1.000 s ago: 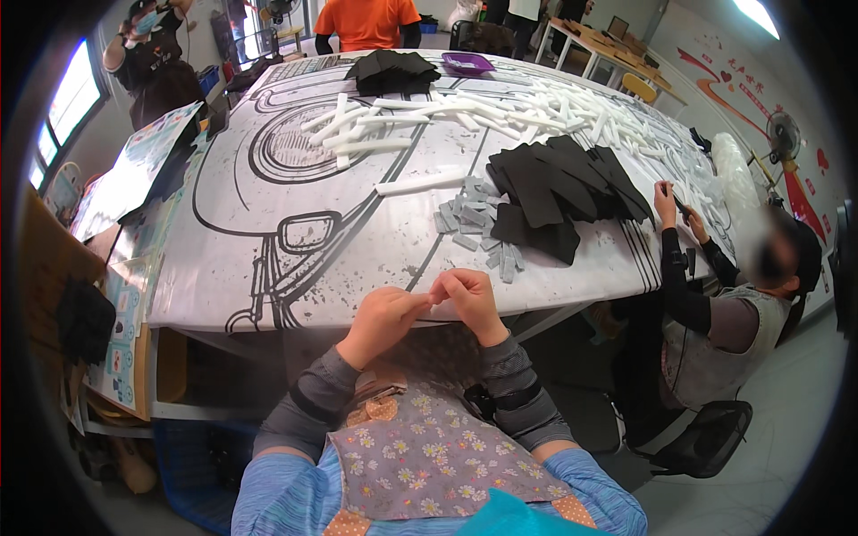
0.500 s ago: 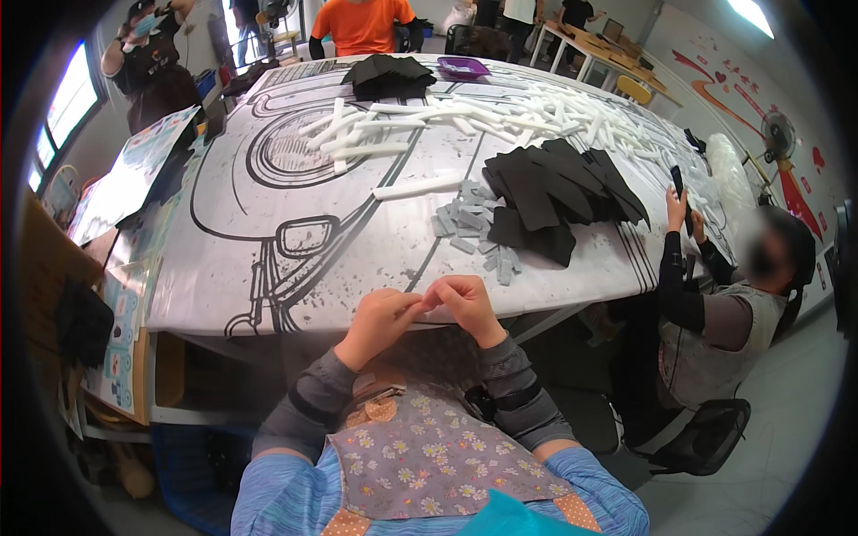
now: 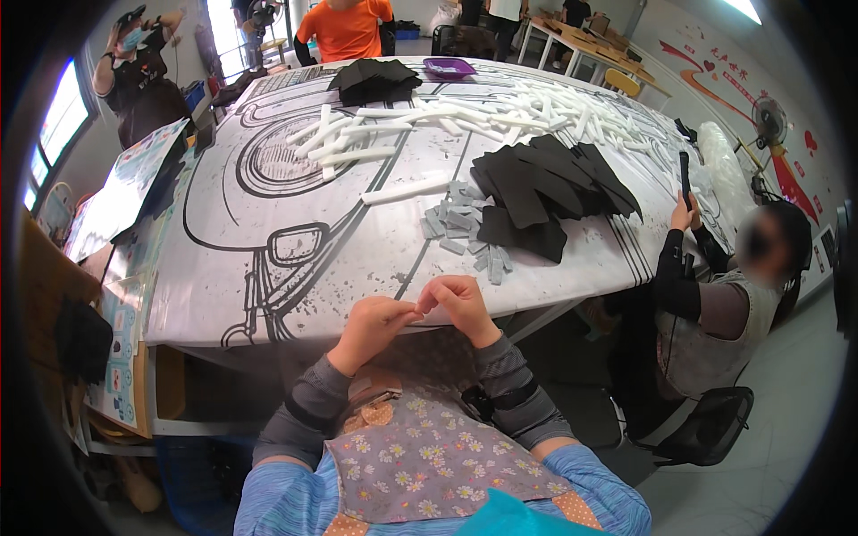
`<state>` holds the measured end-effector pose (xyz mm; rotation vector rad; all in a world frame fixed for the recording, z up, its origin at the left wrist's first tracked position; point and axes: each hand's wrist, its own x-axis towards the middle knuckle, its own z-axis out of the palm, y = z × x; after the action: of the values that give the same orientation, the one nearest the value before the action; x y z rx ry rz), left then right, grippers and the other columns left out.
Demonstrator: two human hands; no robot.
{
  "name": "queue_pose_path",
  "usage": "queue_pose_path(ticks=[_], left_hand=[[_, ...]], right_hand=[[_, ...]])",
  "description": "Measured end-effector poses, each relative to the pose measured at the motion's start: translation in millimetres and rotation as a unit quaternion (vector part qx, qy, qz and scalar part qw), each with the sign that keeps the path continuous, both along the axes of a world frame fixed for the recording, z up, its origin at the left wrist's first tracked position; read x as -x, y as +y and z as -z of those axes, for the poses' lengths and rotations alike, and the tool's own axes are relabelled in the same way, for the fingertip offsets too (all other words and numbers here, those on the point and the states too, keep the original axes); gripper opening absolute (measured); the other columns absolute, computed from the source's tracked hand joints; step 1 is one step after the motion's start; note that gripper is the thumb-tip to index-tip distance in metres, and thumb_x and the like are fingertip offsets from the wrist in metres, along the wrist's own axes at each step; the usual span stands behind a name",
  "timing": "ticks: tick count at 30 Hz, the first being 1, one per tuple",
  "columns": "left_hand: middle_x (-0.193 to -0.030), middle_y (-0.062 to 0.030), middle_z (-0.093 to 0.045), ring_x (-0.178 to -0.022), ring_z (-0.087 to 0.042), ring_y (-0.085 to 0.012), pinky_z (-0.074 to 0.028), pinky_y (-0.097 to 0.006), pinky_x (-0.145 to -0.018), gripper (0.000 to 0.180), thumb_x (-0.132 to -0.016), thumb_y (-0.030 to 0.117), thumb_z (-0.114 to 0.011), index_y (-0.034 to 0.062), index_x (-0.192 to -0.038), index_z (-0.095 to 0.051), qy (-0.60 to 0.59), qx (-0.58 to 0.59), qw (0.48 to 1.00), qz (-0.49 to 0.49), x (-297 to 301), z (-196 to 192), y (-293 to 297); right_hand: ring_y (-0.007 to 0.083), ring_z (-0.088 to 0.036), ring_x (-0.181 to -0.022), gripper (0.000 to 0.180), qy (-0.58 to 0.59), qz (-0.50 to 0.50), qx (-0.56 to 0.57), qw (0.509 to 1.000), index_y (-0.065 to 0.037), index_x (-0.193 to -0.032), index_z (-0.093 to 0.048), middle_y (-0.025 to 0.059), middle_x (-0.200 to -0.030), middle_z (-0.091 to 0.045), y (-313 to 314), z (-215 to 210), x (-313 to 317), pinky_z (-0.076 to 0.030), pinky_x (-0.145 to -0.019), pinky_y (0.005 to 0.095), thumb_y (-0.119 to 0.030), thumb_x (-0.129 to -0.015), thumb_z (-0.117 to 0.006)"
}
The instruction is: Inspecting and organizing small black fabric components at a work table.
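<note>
Both my hands meet above the near edge of the table, fingertips almost touching. My left hand (image 3: 373, 329) is closed, its thumb and fingers pinched. Beside it my right hand (image 3: 458, 306) is curled, thumb against forefinger. Whatever they pinch, if anything, is too small or hidden to make out. Just beyond lie small grey foam-like blocks (image 3: 454, 220) in a loose heap. Next to them is a pile of black flat pieces (image 3: 545, 188). One long white strip (image 3: 407, 190) lies left of the grey blocks.
The table (image 3: 214, 304) has a black line drawing on its white cover. Many white strips (image 3: 536, 112) spread across its far part, near another black pile (image 3: 374, 82) and a purple tray (image 3: 449, 68). At the right a seated person (image 3: 733, 295) holds a black piece.
The view has shifted slightly. My hands stay together at the table edge, with the fingers slightly moved. The seated person's black piece is now held more upright.
</note>
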<state>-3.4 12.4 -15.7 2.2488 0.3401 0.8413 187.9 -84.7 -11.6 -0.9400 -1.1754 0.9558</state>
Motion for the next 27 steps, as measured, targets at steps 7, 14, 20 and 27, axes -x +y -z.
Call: queue_pose_path(ticks=[7, 14, 20, 27], left_hand=[[-0.081, -0.0125, -0.072, -0.072, -0.068, -0.0265, -0.051, -0.034, -0.065, 0.011, -0.090, 0.012, -0.073, 0.0039, -0.096, -0.077, 0.008, 0.022, 1.000, -0.006, 1.6, -10.3, -1.9], [-0.084, -0.0113, -0.073, -0.074, -0.069, -0.0236, -0.053, -0.033, -0.067, 0.012, -0.091, 0.007, -0.071, 0.0013, -0.100, -0.075, -0.010, 0.046, 0.999, 0.008, 2.1, -8.6, -1.8], [-0.086, -0.0106, -0.074, -0.074, -0.070, -0.0221, -0.053, -0.031, -0.067, 0.013, -0.089, 0.002, -0.071, 0.0013, -0.102, -0.075, -0.038, 0.051, 0.998, 0.019, 0.7, -5.9, -1.3], [-0.083, -0.0096, -0.074, -0.073, -0.069, -0.0213, -0.052, -0.031, -0.066, 0.009, -0.089, 0.007, -0.074, 0.0022, -0.096, -0.077, -0.008, 0.040, 0.999, -0.001, 2.7, -9.6, -2.3]], right_hand=[[0.0122, -0.064, -0.076, 0.028, -0.017, 0.006, 0.005, 1.000, 0.004, -0.090, -0.072, 0.0069, -0.085, -0.071, -0.5, 0.0, 2.8, -0.053, -0.071, 0.0270, -0.015, -0.103, -0.056], [0.0116, -0.064, -0.075, 0.030, -0.006, 0.006, 0.011, 1.000, 0.004, -0.091, -0.073, 0.0062, -0.084, -0.071, 0.0, -0.7, 3.1, -0.053, -0.071, 0.0263, -0.016, -0.104, -0.054], [0.0112, -0.065, -0.076, 0.032, 0.006, 0.005, 0.018, 1.000, 0.003, -0.093, -0.073, 0.0075, -0.086, -0.073, -1.0, -1.5, 1.9, -0.054, -0.071, 0.0264, -0.018, -0.105, -0.053], [0.0117, -0.065, -0.076, 0.030, 0.017, -0.001, 0.016, 1.000, 0.003, -0.093, -0.072, 0.0077, -0.087, -0.073, -0.5, 1.4, 1.1, -0.054, -0.071, 0.0266, -0.017, -0.104, -0.054]])
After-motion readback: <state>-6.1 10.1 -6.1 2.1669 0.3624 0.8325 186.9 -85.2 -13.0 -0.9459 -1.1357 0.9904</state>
